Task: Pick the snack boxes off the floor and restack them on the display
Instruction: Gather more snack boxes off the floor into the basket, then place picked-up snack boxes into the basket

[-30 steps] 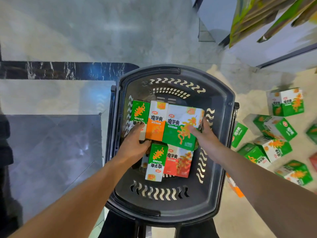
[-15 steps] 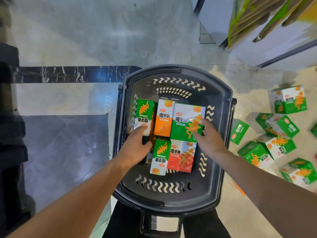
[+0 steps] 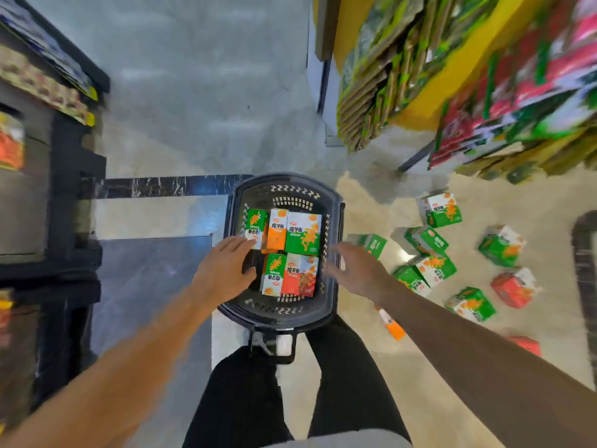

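A dark plastic basket point(image 3: 284, 185) stands on the floor in front of my legs. It holds several snack boxes: green point(image 3: 303, 234), orange point(image 3: 277, 231) and red point(image 3: 298, 279). My left hand point(image 3: 223, 270) hovers over the basket's left rim with fingers spread, its fingertips near a green box point(image 3: 255, 226). Over the right rim my right hand point(image 3: 358, 270) is also spread and holds nothing. Several more green boxes point(image 3: 429, 270) and a red box point(image 3: 513, 291) lie scattered on the floor to the right. The display point(image 3: 517, 92) rises at the upper right, blurred.
A dark shelf unit point(image 3: 48, 195) stands along the left. A black marble strip point(image 3: 161, 186) crosses the floor behind the basket. An orange box point(image 3: 392, 326) lies under my right forearm. Another dark basket rim point(image 3: 584, 270) shows at the right edge.
Both hands have come off the boxes in the basket and lifted with spread fingers. My view has risen and pulled back, showing the shelves and display.
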The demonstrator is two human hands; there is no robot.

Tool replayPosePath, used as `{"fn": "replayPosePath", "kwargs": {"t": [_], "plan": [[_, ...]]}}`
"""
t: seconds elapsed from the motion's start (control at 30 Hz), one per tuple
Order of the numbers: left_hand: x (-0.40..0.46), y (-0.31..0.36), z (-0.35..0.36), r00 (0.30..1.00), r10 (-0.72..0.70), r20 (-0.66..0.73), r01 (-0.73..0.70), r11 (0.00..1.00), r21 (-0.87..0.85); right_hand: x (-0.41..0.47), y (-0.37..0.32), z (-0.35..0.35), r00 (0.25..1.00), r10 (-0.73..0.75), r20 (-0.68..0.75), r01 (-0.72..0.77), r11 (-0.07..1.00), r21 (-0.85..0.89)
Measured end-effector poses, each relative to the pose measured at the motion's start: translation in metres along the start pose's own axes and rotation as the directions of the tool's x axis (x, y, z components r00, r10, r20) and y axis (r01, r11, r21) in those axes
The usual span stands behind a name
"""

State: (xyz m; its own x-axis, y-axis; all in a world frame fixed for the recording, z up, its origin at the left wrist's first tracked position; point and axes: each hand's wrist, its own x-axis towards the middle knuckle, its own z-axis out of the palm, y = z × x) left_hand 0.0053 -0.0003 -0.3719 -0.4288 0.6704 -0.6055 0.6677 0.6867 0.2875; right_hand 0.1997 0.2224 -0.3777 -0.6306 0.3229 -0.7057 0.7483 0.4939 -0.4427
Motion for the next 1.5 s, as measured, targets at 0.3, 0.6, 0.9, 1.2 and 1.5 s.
{"fn": "replayPosePath", "kwargs": {"t": [0.3,0.6,0.9,1.2,1.5], "plan": [[-0.155,0.034,-0.024,0.998,0.036,-0.057,-0.034,0.999,0.028,-0.191,0.025,0.015,0.966,0.167,-0.197,-0.149,0.983,0.104],[-0.235,0.051,-0.003,0.982,0.188,0.025,-0.189,0.959,0.209,-0.35,0.061,0.091,0.881,0.364,-0.301,-0.294,0.922,0.253],[-0.272,0.162,0.021,0.934,0.353,0.054,-0.345,0.854,0.39,-0.445,0.15,0.106,0.816,0.426,-0.389,-0.316,0.894,0.318],[-0.301,0.368,0.124,0.855,0.462,0.234,-0.517,0.728,0.45,-0.597,0.33,0.148,0.705,0.572,-0.419,-0.376,0.803,0.462],[-0.306,0.485,0.174,0.85,0.475,0.23,-0.518,0.668,0.535,-0.669,0.461,0.185,0.67,0.708,-0.223,-0.524,0.664,0.533]]}}
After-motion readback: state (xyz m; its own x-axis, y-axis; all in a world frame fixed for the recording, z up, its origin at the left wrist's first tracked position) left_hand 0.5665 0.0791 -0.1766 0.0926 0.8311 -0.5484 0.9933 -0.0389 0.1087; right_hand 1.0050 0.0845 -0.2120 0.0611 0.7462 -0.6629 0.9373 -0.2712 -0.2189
